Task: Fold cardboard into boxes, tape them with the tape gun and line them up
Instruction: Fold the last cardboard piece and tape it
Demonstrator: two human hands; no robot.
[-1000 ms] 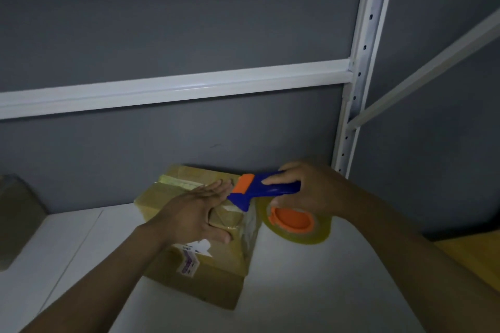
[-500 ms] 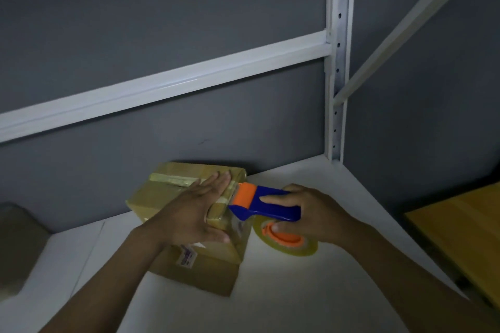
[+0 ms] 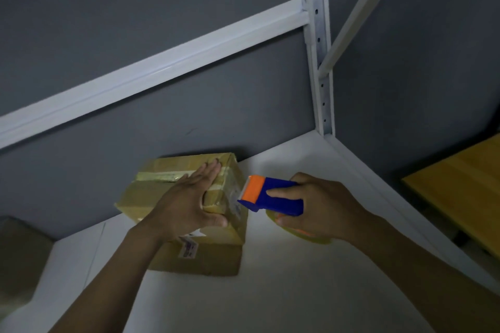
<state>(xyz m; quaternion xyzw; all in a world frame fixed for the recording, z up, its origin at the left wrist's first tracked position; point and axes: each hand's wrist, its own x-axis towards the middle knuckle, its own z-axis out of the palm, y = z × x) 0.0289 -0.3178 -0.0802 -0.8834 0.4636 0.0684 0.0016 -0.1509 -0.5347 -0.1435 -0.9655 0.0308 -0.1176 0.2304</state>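
1. The cardboard box is sitting in the lower middle of the frame on the white shelf board, with its back pushed up near the grey wall. There's shiny tape across the top and a small label on the near face.
2. Your left hand is lying flat on the box top, fingers straight and together, thumb hooking the near edge.
3. Your right hand is gripping the blue tape gun, index finger stretched along its side and the rest curled round it. The orange end is sitting right at the box's right side; can't tell if it's actually touching.
4. The yellowish tape roll is peeking out under that hand.
5. Another box is sitting at the lower left edge, pretty dim.
6. White rack post and crossbeam are running across the upper frame, and a wooden surface is showing at the right.
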